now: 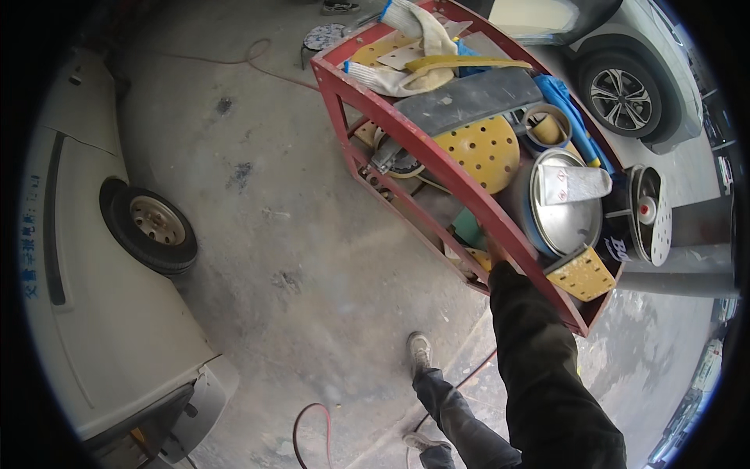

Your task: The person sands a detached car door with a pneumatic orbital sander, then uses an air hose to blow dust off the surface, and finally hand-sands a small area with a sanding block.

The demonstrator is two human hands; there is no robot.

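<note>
My right arm, in a dark sleeve, reaches under the upper rail of a red metal cart [437, 152] toward its lower level. Only a sliver of my right hand [495, 252] shows beneath the rail; its fingers are hidden, so I cannot see what it holds. Closest to it is a green object [469, 228], partly covered by the rail. Round yellow perforated sanding discs [478, 156] lie farther along the cart. Above the hand, a metal lid [574, 223] carries a white packet or tube [574, 184]. My left hand is out of the picture.
White-and-blue gloves [394, 80], a dark grey panel [476, 102], tape rolls [547, 127] and a black can [637, 215] crowd the cart's top. A white vehicle [94, 273] stands left, another car's wheel [623, 94] upper right. A hose [328, 426] lies on the floor.
</note>
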